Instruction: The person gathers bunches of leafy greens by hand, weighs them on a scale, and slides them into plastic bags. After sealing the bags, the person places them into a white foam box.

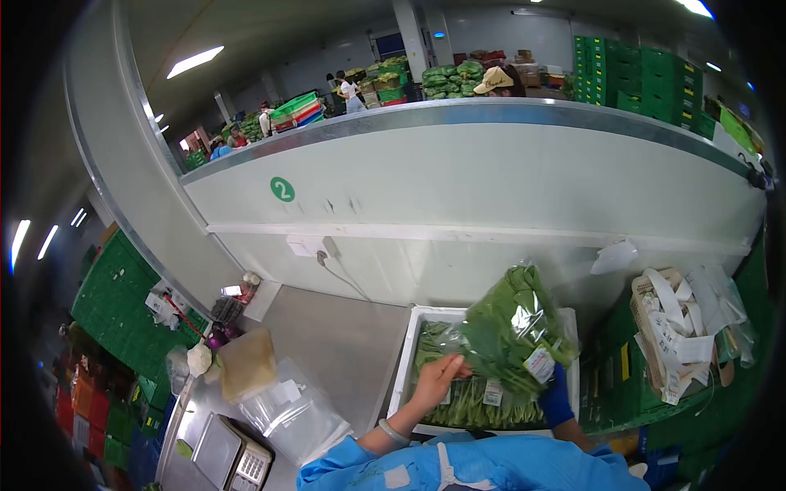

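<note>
A clear plastic bag of leafy greens (509,319), with a white label on it, is held tilted above a white foam box (401,368). My left hand (440,381), bare and with a bangle at the wrist, pinches the bag's left edge. In a blue glove, my right hand (557,398) grips the bag's lower right side near the label; some of its fingers are hidden behind the bag. More bagged greens (467,416) with labels lie inside the foam box, their stems towards me.
Left of the box, a metal table (336,327) carries clear plastic bags (299,421) and a weighing scale (225,458). A basket of labels and paper strips (667,327) stands at right. Ahead rises a white partition (458,188) with a plugged-in cord. People and stacked crates are beyond it.
</note>
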Demonstrator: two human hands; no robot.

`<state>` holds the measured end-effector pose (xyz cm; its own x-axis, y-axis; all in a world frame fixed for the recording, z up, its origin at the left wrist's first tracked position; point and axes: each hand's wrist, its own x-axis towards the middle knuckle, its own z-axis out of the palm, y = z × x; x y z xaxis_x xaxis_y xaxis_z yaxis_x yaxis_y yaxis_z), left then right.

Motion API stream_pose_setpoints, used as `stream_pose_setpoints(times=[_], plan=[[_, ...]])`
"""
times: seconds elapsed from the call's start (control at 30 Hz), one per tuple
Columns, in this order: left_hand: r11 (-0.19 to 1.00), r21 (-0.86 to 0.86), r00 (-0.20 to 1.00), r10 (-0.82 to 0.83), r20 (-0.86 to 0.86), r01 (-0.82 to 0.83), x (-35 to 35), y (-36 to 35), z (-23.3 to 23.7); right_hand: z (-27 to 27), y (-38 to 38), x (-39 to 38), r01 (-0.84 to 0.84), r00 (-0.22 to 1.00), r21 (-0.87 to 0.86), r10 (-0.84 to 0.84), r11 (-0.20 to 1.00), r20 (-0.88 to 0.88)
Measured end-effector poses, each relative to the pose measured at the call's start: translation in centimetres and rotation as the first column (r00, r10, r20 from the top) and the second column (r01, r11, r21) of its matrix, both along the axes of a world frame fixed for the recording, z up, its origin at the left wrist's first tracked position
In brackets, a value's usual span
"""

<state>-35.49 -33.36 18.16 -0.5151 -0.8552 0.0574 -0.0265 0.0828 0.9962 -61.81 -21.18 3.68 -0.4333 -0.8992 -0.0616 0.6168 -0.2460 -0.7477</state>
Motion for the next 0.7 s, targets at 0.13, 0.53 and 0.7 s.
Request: stream_pose_setpoints(times=[0.13, 0.53, 0.7], plan=[[0.930, -0.342, 0.872, 0.052, 0.488, 0.136, -1.0, -1.3, -7.1, 2.7, 0.1, -5.5, 0.020, 0.987, 0.145, -0.043, 0.989, 0.156], [0.672, -0.228, 0.320, -0.014, 0.947, 0.704, -3.6, -3.7, -16.6, 1.0, -0.1, -13.0, 0.029, 0.964, 0.597, 0.135, 0.802, -0.229], [0.604, -0.151, 0.146, 0.057, 0.988, 0.783, -3.6, -4.3, -18.6, 1.1, -4.3, -13.8, -0.006, 0.951, 0.688, 0.217, 0.726, -0.220]])
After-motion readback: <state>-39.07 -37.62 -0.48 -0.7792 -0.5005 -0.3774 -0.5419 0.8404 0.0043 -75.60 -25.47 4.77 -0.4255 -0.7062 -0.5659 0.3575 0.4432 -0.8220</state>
